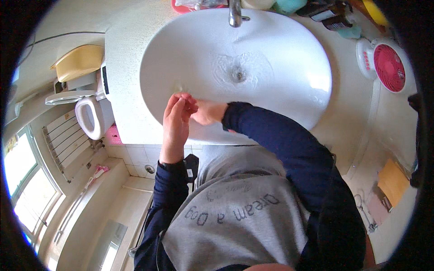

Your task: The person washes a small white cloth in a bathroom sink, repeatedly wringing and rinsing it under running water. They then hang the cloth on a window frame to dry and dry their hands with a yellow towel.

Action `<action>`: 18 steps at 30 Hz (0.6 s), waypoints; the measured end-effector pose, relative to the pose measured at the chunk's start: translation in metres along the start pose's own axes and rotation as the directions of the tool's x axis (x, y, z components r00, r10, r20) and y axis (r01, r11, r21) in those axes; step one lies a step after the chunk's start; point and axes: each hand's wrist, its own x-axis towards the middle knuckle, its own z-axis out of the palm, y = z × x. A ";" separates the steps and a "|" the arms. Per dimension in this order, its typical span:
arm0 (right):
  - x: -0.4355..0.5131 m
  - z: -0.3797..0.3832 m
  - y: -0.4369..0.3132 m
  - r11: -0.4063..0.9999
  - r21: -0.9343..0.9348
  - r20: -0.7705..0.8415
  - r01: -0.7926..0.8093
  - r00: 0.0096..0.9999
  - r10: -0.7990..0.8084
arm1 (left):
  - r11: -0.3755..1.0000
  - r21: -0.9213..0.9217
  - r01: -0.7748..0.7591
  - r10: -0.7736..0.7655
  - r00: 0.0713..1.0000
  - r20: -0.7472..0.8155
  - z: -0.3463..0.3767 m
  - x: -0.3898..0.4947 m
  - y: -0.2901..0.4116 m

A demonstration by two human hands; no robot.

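Note:
My left hand (177,118) is raised over the left front part of a white ceramic washbasin (288,44), its fingers bent inward. Close against it, from the right, comes my right hand (207,111), whose fingers are mostly hidden behind the left one. Whether anything lies between the two hands cannot be seen. Beyond the fingertips a small pale, blurred patch (179,87) shows against the basin. A chrome faucet (235,15) stands at the back rim, and clear water ripples around the drain (239,75).
Right of the basin stands a small white fan with a red grille (390,67). Dark bottles (334,18) and a red dish (179,6) sit behind the rim. To the left are a toilet (90,117), a yellow tub (79,62) and a radiator (66,135).

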 end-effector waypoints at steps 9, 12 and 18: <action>0.082 -0.119 0.028 0.505 -0.744 -0.562 -0.438 0.818 -0.119 | 0.998 0.058 -0.005 0.005 1.000 0.001 -0.006 -0.004 0.011; 0.059 -0.137 0.024 0.799 -0.289 -0.815 -0.527 0.574 0.083 | 0.998 0.068 0.015 -0.019 0.998 0.053 0.001 0.000 0.009; 0.039 -0.147 0.031 0.685 -0.182 -0.975 -0.706 0.222 -0.030 | 0.993 0.102 0.053 -0.062 0.995 0.083 0.009 0.002 0.012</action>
